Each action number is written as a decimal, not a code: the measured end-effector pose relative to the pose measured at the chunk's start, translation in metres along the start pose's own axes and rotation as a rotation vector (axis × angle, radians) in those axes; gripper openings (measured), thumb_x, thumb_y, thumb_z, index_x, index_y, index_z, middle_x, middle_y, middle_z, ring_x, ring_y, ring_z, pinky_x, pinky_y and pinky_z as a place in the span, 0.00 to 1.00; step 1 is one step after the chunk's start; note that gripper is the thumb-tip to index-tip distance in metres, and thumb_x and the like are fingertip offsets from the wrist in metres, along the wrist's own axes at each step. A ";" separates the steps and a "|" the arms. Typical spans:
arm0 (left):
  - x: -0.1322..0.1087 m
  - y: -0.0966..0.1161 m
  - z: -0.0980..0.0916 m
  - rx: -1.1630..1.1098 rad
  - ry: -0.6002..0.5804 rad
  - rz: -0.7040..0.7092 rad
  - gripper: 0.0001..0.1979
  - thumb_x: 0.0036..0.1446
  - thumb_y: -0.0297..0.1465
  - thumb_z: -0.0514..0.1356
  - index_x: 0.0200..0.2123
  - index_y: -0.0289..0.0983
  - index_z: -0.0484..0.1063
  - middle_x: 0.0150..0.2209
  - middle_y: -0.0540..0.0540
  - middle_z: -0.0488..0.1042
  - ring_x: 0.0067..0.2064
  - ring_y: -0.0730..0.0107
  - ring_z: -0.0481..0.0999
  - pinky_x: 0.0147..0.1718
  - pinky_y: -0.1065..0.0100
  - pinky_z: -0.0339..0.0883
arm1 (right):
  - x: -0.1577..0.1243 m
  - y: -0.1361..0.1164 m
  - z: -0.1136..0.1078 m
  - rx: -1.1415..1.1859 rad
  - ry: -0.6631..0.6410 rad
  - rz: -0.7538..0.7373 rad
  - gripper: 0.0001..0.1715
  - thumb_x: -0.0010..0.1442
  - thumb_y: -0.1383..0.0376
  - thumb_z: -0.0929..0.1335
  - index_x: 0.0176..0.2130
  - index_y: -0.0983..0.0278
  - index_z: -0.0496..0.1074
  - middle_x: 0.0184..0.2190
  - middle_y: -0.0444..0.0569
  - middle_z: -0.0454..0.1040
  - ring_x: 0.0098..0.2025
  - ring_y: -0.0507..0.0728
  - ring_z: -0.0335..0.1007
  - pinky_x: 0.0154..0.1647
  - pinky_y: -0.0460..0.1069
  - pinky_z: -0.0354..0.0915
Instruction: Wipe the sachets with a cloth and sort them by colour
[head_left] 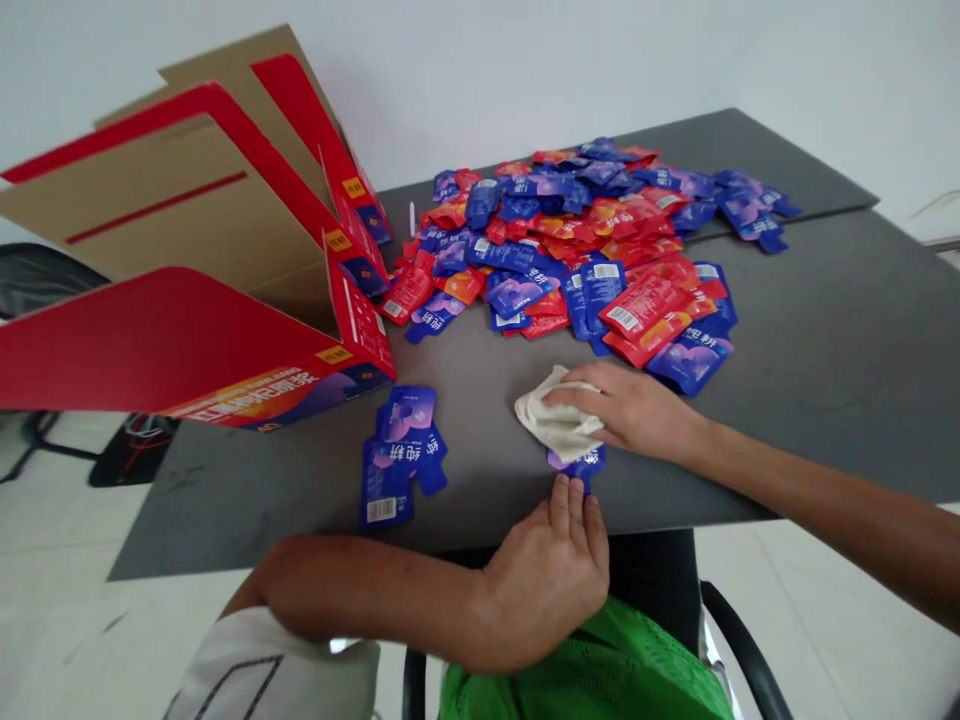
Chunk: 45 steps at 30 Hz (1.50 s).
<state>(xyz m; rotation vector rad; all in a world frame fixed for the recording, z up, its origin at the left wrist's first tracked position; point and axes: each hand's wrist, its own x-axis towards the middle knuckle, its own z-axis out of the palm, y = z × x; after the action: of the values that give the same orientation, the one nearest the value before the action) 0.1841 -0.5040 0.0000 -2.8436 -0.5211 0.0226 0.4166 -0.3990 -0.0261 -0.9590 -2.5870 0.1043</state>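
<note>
Pressed under the fingers of my right hand (630, 405) is a bunched white cloth (559, 415). The cloth lies over most of a blue pouch (589, 465), whose lower end shows below it. The fingertips of my left hand (551, 570) hold that end down close to the front edge of the table; the thumb is hidden. A few more blue pouches (405, 450) overlap on the table to the left. Farther back spreads a large heap of red and blue pouches (555, 240).
Two open red cardboard boxes (270, 390) stand on the left of the grey table (810, 330), flaps raised. A thin pale stick (412, 220) is by the heap. A wall rises behind. Below the front edge are green cloth (585, 670) and a chair armrest (750, 655).
</note>
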 end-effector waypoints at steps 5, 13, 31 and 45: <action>-0.002 0.001 0.004 0.010 0.028 -0.007 0.21 0.67 0.27 0.60 0.59 0.22 0.75 0.55 0.23 0.78 0.59 0.46 0.80 0.49 0.60 0.78 | 0.021 0.027 -0.026 -0.158 0.071 0.157 0.26 0.67 0.66 0.68 0.63 0.61 0.70 0.56 0.59 0.75 0.54 0.66 0.74 0.51 0.58 0.72; 0.000 0.004 0.004 -0.014 -0.030 -0.028 0.21 0.69 0.27 0.58 0.60 0.20 0.73 0.51 0.22 0.80 0.53 0.50 0.84 0.47 0.59 0.78 | -0.017 -0.034 -0.010 0.030 -0.014 -0.054 0.25 0.68 0.66 0.67 0.63 0.59 0.69 0.56 0.55 0.76 0.55 0.62 0.74 0.50 0.54 0.74; -0.002 0.007 0.002 -0.007 0.000 -0.054 0.20 0.68 0.27 0.59 0.59 0.21 0.74 0.49 0.24 0.82 0.53 0.48 0.84 0.47 0.59 0.79 | -0.022 -0.027 -0.003 0.051 -0.011 -0.038 0.24 0.68 0.64 0.68 0.62 0.61 0.69 0.56 0.57 0.76 0.55 0.62 0.74 0.52 0.54 0.73; -0.001 0.007 -0.001 -0.012 -0.032 -0.043 0.21 0.67 0.27 0.59 0.59 0.20 0.74 0.49 0.23 0.82 0.53 0.48 0.84 0.47 0.59 0.79 | -0.025 -0.040 -0.017 0.012 0.013 -0.032 0.25 0.69 0.63 0.67 0.64 0.60 0.68 0.57 0.57 0.75 0.55 0.62 0.73 0.51 0.54 0.73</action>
<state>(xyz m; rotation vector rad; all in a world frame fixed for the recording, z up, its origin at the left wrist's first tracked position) 0.1853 -0.5105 -0.0012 -2.8469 -0.5903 0.0570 0.4157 -0.4465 -0.0105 -0.9113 -2.5854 0.1046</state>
